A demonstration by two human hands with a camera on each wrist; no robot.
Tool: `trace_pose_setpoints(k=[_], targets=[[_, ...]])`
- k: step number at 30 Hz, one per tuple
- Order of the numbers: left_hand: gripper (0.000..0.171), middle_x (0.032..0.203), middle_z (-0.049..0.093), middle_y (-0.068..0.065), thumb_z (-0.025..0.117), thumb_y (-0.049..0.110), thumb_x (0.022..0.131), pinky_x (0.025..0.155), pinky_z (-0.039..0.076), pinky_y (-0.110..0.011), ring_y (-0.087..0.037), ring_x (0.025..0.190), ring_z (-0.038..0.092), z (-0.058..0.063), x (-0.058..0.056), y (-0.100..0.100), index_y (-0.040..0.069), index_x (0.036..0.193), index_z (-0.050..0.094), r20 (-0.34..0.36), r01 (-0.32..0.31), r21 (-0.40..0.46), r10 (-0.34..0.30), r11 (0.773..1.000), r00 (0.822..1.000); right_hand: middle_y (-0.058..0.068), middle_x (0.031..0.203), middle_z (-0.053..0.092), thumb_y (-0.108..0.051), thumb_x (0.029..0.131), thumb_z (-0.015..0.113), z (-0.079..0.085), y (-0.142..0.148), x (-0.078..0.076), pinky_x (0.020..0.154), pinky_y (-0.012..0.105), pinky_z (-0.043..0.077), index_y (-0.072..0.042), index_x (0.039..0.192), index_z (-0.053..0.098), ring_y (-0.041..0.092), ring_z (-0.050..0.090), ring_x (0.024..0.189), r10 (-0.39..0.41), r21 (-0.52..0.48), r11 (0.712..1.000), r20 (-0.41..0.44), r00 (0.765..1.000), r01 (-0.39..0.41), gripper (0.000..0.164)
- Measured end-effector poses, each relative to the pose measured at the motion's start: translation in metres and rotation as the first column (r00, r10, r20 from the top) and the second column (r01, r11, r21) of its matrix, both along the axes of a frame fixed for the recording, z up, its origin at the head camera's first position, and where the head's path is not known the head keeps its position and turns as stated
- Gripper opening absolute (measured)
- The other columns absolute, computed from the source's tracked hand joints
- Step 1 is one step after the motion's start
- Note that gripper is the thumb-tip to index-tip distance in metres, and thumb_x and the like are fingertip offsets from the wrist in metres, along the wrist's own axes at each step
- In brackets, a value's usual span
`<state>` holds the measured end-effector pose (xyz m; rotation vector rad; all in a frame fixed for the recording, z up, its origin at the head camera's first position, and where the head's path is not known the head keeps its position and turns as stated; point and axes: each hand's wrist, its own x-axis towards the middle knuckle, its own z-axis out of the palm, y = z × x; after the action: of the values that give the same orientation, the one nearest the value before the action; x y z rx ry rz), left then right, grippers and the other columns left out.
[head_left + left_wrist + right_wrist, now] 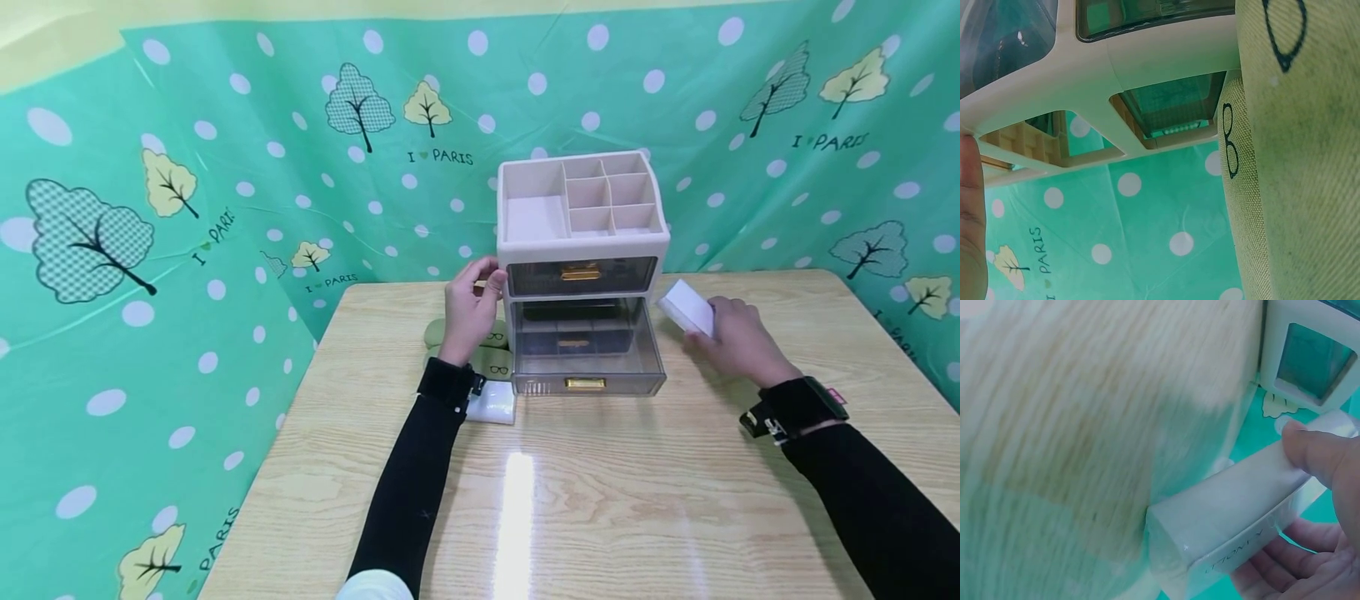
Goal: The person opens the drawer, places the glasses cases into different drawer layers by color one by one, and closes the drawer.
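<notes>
A white desktop organizer [585, 247] with clear grey drawers stands against the backdrop. Its lower drawer [645, 367] is pulled out toward me, while the upper drawer [540, 281] sits closed. My left hand [471, 308] touches the organizer's left side; one finger [969, 206] rests at its edge in the left wrist view. Off to the organizer's right, my right hand [738, 342] grips a small white box [687, 308], tilted above the table. In the right wrist view, dark lettering runs along one side of the box [1229, 512], with the thumb on top and fingers underneath.
Two olive-green glasses cases [498, 364] lie beside the organizer's left side, partly behind my left wrist. A shiny white packet [495, 404] lies in front of them. The wooden table [622, 500] ends at a green dotted curtain [247, 250].
</notes>
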<state>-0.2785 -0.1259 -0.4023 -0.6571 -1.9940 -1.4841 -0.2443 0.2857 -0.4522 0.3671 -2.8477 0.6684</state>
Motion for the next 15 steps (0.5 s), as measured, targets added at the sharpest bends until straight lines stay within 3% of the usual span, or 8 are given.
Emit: trace_pose_setpoints(k=[9,15], targets=[[0.022,0.101,0.069,-0.016,0.064,0.014,0.1,0.068,0.063,-0.027,-0.024,0.09,0.067,0.001,0.002,0.002,-0.003,0.113,0.069,0.026,-0.038,-0.005,0.038,0.999,0.999,0.041,0.107,0.056,-0.017,0.095,0.074,0.013,-0.003,0.007,0.072,0.061,0.047,0.024,0.13,0.046,0.052,0.052,0.095,-0.022,-0.065,0.998,-0.056,0.998,0.019,0.061],[0.023,0.101,0.068,-0.023,0.062,0.009,0.101,0.07,0.064,-0.035,-0.032,0.09,0.067,0.016,0.016,0.008,-0.01,0.113,0.067,0.035,-0.043,0.003,0.043,0.999,0.998,0.041,0.114,0.055,-0.02,0.097,0.073,0.029,-0.006,0.014,0.078,0.066,0.044,0.021,0.134,0.044,0.054,0.05,0.101,-0.055,-0.106,0.993,-0.103,0.993,0.044,0.063]])
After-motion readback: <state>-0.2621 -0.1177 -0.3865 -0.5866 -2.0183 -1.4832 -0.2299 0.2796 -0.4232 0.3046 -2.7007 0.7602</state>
